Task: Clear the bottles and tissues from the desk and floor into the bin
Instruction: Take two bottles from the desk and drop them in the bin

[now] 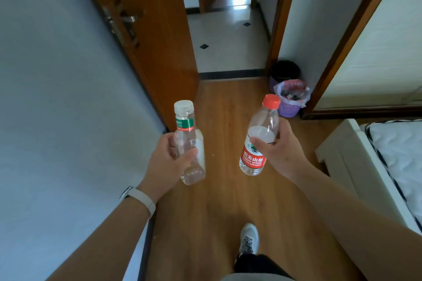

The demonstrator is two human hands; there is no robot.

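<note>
My left hand (170, 157) grips a clear bottle with a white cap and green neck label (188, 128), held upright at chest height. My right hand (277, 148) holds a clear bottle with a red cap and red label (255, 157), tilted slightly to the right. Ahead on the floor by the right door frame stands a purple bin (290, 108) lined with a clear bag and holding rubbish. Behind it sits a second bin with a black liner (284, 70). Both bottles look nearly empty.
An open wooden door (146, 36) stands on the left along the grey wall. A tiled hallway (228, 39) lies beyond the threshold. A white bed frame with a mattress (376, 162) fills the right side. My shoe (249, 239) is on the wooden floor.
</note>
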